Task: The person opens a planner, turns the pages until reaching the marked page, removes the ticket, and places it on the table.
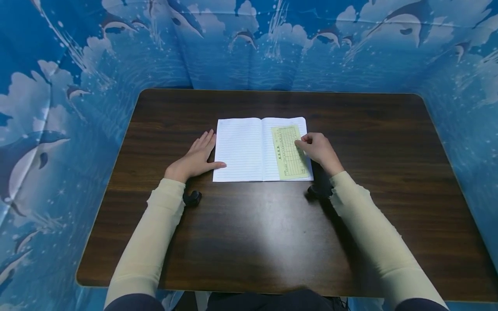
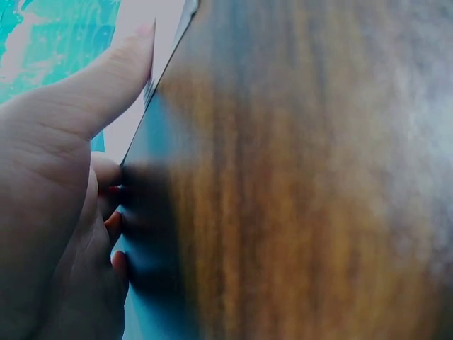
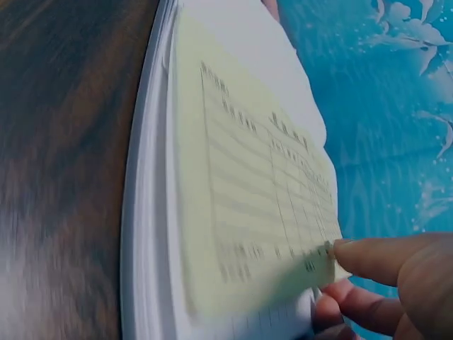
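An open lined notebook [image 1: 242, 149] lies flat on the dark wooden table, its pages blank apart from the ruling. On its right page rests a pale yellow-green paper form [image 1: 287, 157] printed with a table and small text. My right hand [image 1: 320, 152] pinches the form's right edge between thumb and fingers; the right wrist view shows the thumb on the printed face of the form [image 3: 258, 191] and fingertips behind its edge. At the notebook's left side, my left hand [image 1: 196, 159] lies with fingers extended on the table and its thumb resting on the left page.
The brown wood-grain table [image 1: 249, 242] has rounded corners and reaches out on all sides of the notebook. A blue dolphin-print curtain [image 1: 233, 56] hangs behind it and at both sides. Small black devices [image 1: 192, 198] sit at both wrists.
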